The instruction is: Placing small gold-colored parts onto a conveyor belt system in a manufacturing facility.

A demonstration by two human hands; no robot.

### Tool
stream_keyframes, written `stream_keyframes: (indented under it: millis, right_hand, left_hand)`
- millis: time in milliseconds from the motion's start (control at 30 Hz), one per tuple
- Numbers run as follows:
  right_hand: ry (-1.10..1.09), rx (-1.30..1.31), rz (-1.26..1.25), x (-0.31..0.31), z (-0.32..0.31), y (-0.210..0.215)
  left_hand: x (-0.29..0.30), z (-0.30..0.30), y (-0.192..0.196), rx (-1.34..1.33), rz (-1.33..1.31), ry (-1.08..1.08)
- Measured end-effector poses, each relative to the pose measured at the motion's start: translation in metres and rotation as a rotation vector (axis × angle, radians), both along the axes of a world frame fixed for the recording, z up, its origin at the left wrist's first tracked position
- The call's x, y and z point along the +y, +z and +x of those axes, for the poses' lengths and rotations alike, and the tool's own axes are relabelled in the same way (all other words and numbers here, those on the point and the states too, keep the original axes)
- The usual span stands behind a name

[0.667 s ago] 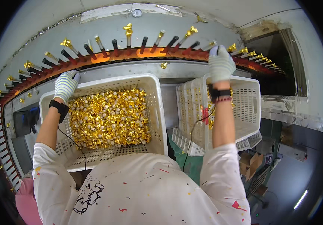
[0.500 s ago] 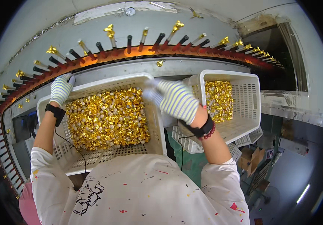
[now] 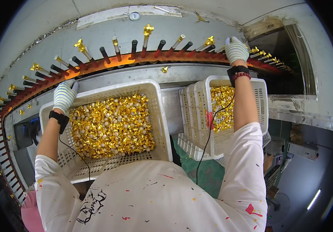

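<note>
From where I stand, the gold-topped peg (image 3: 205, 45) sits on the curved conveyor track (image 3: 114, 62), its long axis slanting up and rightward, gold end pointing away from the person. Just right of it is the gloved right hand (image 3: 237, 51); I can't tell whether its fingers grip anything. Likewise the left hand's (image 3: 64, 96), by the crate's (image 3: 164, 127) far rim.

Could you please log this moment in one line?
left hand: gloved, at rim of left crate | right hand: gloved, at spindle conveyor | left crate: gold pieces
</note>
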State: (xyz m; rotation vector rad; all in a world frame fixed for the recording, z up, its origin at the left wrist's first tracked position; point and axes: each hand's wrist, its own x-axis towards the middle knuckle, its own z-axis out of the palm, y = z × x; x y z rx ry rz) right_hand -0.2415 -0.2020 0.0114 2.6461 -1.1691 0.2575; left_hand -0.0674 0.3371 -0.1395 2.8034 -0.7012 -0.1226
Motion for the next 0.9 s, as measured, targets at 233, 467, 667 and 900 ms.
stream_keyframes:
  millis: [233, 467, 667, 900]
  right_hand:
    - [0.181, -0.532, -0.012, 0.084, -0.041, -0.034]
    - [0.845, 0.007, 0.790, 0.221, -0.068, -0.029]
    - [0.552, -0.490, -0.070, 0.041, -0.030, 0.008]
    - [0.091, 0.116, -0.020, -0.069, -0.012, 0.001]
  left_hand:
    - [-0.005, 0.001, 0.002, 0.030, -0.007, -0.003]
    - [-0.004, 0.000, 0.005, 0.080, 0.019, 0.006]
    - [-0.003, -0.002, 0.005, 0.079, 0.015, 0.029]
    - [-0.013, 0.001, 0.004, 0.050, 0.000, -0.005]
